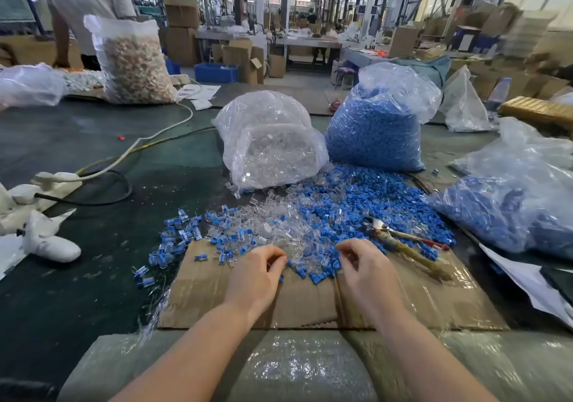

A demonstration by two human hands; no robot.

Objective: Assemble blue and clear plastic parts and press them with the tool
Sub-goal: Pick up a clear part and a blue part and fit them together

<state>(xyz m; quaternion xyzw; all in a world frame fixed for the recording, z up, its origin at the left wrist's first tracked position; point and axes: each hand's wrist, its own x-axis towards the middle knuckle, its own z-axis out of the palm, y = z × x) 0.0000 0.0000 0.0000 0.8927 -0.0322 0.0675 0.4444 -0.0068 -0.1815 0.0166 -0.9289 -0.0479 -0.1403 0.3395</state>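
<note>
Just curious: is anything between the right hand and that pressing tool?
Only loose blue parts. The tool lies on the heap, just right of the right hand, uncovered and within easy reach, it seems. The left hand is farther away.

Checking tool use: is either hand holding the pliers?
No. The pliers lie on the parts pile, right of both hands.

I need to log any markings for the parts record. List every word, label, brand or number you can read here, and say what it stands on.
No text here can be read.
Papers at the far edge of the table: print too small and blurred.
Red signs on the back wall: blurred, unreadable.
Cardboard boxes: no legible marking.
Bag of blue parts and bag of clear parts: no label visible.
</note>
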